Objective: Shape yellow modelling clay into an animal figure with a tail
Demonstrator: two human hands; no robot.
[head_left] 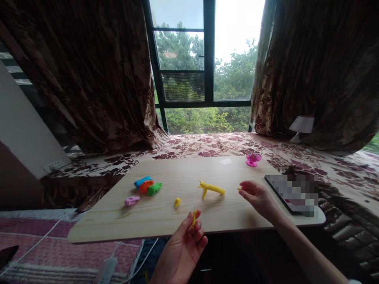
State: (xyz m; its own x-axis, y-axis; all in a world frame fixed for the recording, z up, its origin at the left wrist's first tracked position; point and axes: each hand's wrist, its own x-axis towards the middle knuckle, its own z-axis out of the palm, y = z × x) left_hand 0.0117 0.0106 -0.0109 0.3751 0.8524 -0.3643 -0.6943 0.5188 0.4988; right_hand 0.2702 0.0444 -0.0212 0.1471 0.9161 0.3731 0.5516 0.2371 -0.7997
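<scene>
Between the thumb and fingertips of my left hand [186,246] is a thin strip of yellow modelling clay [194,219], above the table's near edge. My right hand [257,198] is at the right, fingertips pinched on a small yellow clay piece [239,189], mostly hidden by the fingers. Between and beyond the hands lies a yellow clay figure [212,188] with a long body, small points at its left end and one leg. A small yellow clay lump [177,202] rests left of it, touched by neither hand.
Blue [142,181], orange [146,186], green [154,189] and pink clay pieces [132,201] lie on the left of the wooden table [112,225]. A magenta stand [252,159] is at the back right. A dark-edged tablet-like object [284,197], partly pixelated, lies right of my right hand.
</scene>
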